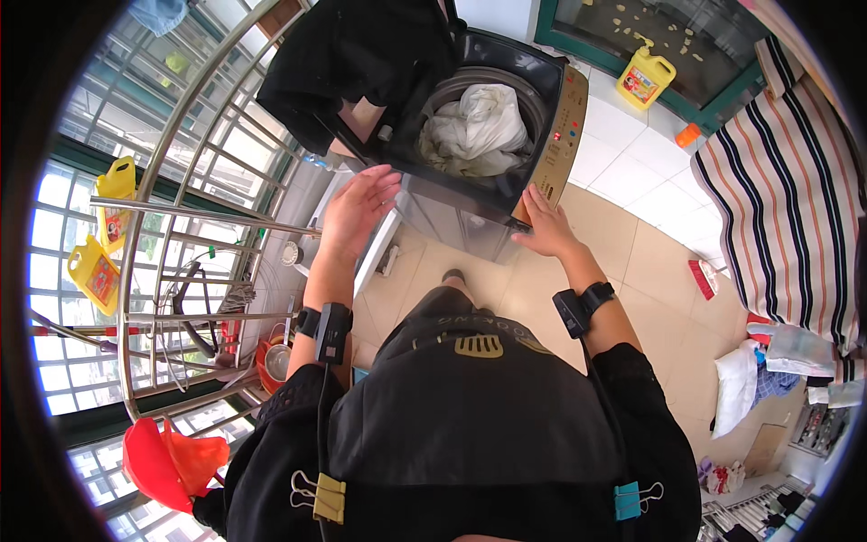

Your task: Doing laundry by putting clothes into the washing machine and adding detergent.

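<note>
A top-loading washing machine stands before me, its drum point(443, 91) exposed. Bunched white cloth point(491, 122) lies inside the drum. My right hand point(547, 223) rests with spread fingers on the near end of the gold control panel point(565, 129), where small lights glow. At the machine's near left corner is my left hand point(362, 200), palm partly turned up, fingers slightly bent and nothing in it. Whether it touches the machine's rim I cannot tell. Black fabric point(352, 61) hangs over the machine's far left side and hides that part.
Metal railings point(203, 210) and windows run along the left. A yellow pump jug point(645, 78) and an orange cap-like object point(687, 135) stand on the white tiled ledge point(613, 129). Striped cloth point(786, 196) hangs at right, with a red brush point(702, 279) beside it.
</note>
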Action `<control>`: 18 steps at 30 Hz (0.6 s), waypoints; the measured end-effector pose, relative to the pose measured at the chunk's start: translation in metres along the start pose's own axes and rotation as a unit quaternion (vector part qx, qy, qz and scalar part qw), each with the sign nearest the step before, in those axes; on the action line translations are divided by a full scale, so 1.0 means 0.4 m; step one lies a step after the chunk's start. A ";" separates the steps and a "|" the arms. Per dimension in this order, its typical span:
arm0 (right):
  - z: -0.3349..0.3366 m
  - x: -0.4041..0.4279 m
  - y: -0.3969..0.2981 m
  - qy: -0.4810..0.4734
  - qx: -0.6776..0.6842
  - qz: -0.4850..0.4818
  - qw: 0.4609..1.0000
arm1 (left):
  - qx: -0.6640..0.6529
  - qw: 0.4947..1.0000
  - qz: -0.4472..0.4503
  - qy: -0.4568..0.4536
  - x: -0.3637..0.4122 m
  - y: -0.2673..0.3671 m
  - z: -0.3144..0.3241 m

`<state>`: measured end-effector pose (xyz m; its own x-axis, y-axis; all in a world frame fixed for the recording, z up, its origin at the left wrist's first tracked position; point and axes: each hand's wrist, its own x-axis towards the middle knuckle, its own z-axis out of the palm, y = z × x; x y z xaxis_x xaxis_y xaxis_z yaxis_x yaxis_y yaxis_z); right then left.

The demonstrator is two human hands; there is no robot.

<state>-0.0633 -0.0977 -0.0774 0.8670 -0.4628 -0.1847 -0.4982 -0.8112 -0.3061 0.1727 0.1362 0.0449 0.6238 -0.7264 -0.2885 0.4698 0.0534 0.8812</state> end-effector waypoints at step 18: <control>-0.165 0.218 0.100 -0.043 0.202 0.065 0.976 | -0.021 0.993 -0.070 -0.093 0.275 -0.002 0.040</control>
<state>-0.0072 -0.1941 -0.0441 0.8006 -0.5071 -0.3191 -0.5819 -0.5314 -0.6156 0.2308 0.0451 0.0183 0.4257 -0.8430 -0.3287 0.5716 -0.0311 0.8199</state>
